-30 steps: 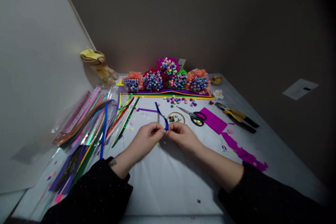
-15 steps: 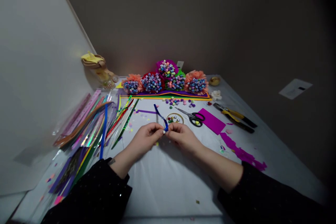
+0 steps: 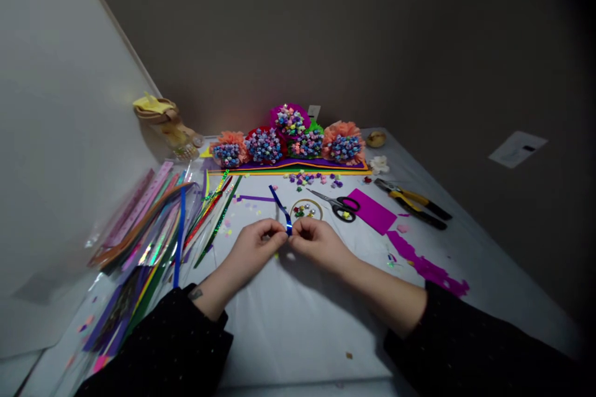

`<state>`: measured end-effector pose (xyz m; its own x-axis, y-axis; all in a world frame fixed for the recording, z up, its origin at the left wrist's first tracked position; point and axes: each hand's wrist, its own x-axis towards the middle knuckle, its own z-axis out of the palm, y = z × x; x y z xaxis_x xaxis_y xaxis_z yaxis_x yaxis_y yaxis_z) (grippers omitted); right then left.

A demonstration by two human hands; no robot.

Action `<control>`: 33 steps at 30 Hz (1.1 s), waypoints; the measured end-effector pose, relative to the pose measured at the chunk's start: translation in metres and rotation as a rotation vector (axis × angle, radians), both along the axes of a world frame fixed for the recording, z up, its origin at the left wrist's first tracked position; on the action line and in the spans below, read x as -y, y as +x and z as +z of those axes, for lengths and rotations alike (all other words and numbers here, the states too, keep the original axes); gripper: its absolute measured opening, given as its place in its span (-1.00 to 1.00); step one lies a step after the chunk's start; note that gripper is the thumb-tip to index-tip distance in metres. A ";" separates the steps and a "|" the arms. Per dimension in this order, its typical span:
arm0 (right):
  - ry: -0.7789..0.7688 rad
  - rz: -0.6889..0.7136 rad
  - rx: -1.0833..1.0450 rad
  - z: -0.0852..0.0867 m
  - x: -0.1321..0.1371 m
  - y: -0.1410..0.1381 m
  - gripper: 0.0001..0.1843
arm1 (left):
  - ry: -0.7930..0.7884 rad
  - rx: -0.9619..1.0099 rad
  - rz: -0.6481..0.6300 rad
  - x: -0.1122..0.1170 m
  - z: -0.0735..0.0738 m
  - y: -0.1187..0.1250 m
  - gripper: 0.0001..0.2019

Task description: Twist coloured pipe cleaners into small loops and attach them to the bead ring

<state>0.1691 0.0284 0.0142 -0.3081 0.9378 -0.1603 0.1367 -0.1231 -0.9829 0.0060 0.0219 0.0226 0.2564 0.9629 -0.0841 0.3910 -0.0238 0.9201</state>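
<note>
My left hand (image 3: pixel 255 247) and my right hand (image 3: pixel 316 242) meet fingertip to fingertip over the white table (image 3: pixel 298 322). Both pinch the near end of a shiny blue paper strip (image 3: pixel 280 202), which rises away from my fingers toward the back. Just behind my hands a small round dish (image 3: pixel 306 208) holds tiny folded stars. Scissors (image 3: pixel 336 205) with black and purple handles lie to the right of it.
Several long coloured paper strips (image 3: pixel 158 236) in clear sleeves fan out on the left. Bouquets of paper stars (image 3: pixel 288 139) stand along the back wall. A magenta sheet (image 3: pixel 374 211), magenta scraps (image 3: pixel 426 267) and yellow-handled pliers (image 3: pixel 412 201) lie on the right.
My hands have stayed together on the blue strip, working its end; less of the strip stands free beyond my fingers. The view shifted slightly right.
</note>
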 end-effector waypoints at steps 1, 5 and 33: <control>0.010 0.003 0.015 -0.001 0.000 0.000 -0.86 | 0.019 -0.022 0.004 0.000 0.000 0.000 -0.84; 0.039 0.012 0.049 -0.004 -0.001 0.000 -0.87 | 0.064 -0.051 0.003 0.002 0.000 -0.001 -0.85; 0.067 0.072 -0.039 -0.021 -0.010 -0.001 -0.87 | 0.093 0.031 0.050 -0.004 -0.026 0.000 -0.83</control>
